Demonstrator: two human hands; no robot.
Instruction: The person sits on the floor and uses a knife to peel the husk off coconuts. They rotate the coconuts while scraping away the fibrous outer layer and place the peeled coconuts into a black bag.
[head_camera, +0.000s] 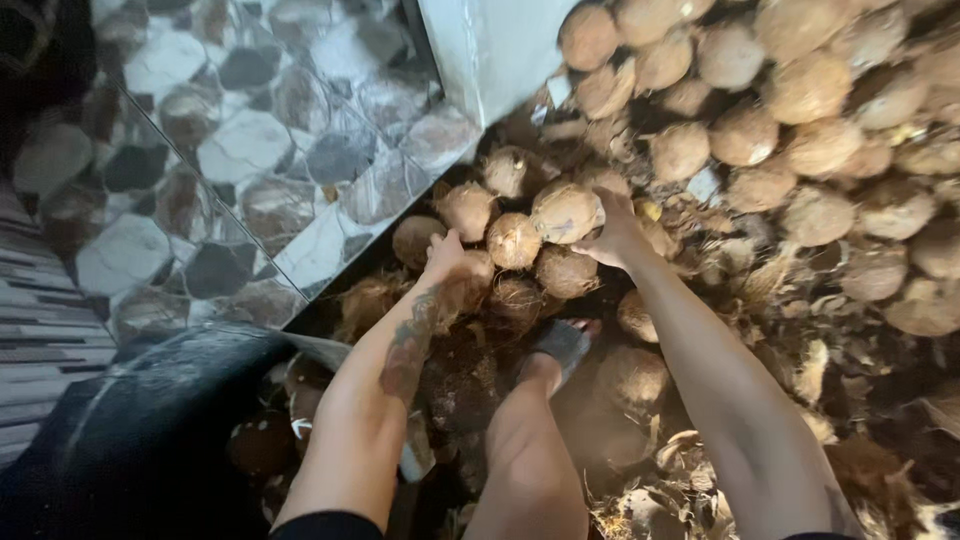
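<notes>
Both hands: right hand (612, 235) grips coconut (566, 212); left hand (447, 258) beside.

Rough, fibrous coconuts (566, 212); glossy stone-pattern tiles (250, 150)

right coconut (565, 212): round, brown, husked, atop the pile
left coconut (474, 268): fibrous, low in the pile

A coconut pile (800, 130) fills the frame's upper right; a tiled floor (250, 150) lies upper left, a tub (150, 430) lower left.
</notes>
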